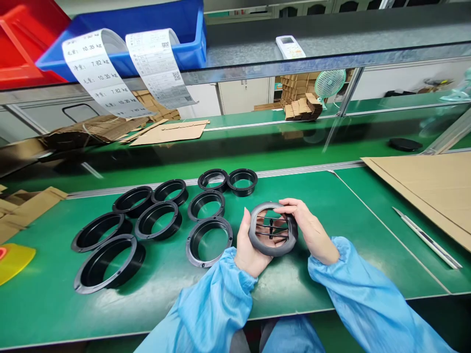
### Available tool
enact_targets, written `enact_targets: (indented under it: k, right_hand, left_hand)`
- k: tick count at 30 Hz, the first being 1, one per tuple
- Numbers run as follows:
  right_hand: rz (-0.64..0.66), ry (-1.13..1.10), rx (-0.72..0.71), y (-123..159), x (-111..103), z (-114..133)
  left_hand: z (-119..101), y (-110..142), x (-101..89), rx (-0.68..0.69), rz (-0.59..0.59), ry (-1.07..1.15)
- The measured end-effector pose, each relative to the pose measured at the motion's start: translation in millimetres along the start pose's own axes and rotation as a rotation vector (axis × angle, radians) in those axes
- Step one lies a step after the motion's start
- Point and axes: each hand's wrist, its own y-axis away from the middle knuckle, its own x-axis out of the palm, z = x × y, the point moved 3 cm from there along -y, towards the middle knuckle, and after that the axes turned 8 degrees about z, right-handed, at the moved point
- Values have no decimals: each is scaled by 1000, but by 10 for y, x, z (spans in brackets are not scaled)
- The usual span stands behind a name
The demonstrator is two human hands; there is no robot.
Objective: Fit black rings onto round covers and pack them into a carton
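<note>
Between my two hands is a round dark grey air vent (273, 250), with thin crossbars and a small black upright piece across its opening. My left hand (250, 245) cups it from the left and underneath, its palm showing through the opening. Fingers of my right hand (307, 225) grip the vent's upper right rim. To the left, several black flanged rings (138, 255) lie on the green table (165, 304), the nearest being a ring (191, 247) just left of my left hand. Light blue sleeves cover both forearms.
On the right lie a cardboard sheet (427, 181) and a utility knife (427, 238). A yellow tape roll (16, 262) is at the left edge. Above, a shelf (239, 44) carries a blue bin (147, 19), a red bin (25, 44) and a white remote (290, 47); printed label strips (158, 68) hang down.
</note>
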Motion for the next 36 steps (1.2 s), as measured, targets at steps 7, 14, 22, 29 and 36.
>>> enact_targets:
  k: [7,14,22,29,36]
  right_hand:
    - [236,450,-310,55,151,36]
    - [308,484,-229,64,195,-51]
    - [416,529,-165,-249,206,40]
    - [170,765,-44,-1666,316,-258]
    - [339,944,31,-2029,720,-554]
  left_hand:
    - [-40,-28,-75,61,-81,81]
    - [59,-43,-84,34,-16,-20]
    - [54,-40,-6,152,49,-38]
    - [46,421,86,714,-155,-841]
    - [166,497,146,800,21,-1034]
